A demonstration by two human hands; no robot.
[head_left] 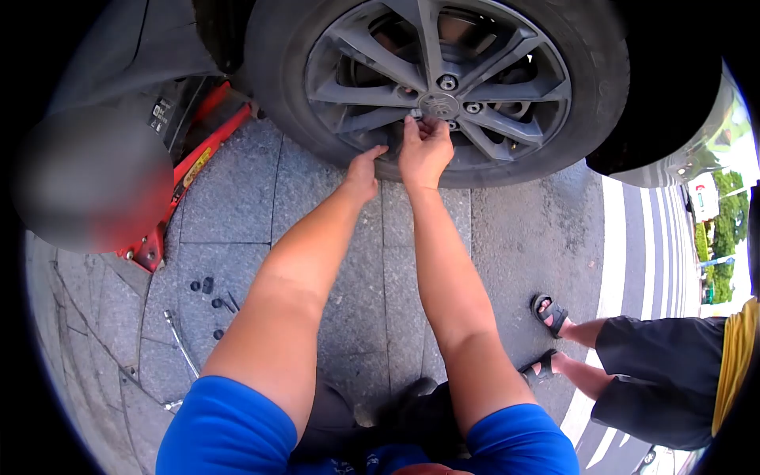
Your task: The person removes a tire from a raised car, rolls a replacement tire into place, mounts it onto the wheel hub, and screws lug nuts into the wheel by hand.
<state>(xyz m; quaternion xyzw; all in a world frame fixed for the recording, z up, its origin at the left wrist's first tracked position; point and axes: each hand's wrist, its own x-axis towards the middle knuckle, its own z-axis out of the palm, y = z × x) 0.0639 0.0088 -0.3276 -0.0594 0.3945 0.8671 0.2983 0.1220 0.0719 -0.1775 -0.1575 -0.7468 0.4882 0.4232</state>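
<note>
A car wheel with a grey spoked rim and black tyre fills the top of the view. My right hand reaches to the hub beside the centre cap, its thumb and fingers pinched around a silver lug nut at one of the bolt holes. Other lug nuts sit around the cap. Lower left of it, my left hand is against the tyre's lower edge with a finger stretched out; its remaining fingers are partly hidden. Nothing shows in that hand.
A red floor jack stands at the left by the car body. Several small black caps and a metal wrench lie on the grey paving. A person in black shorts and sandals stands at the right, near a striped crossing.
</note>
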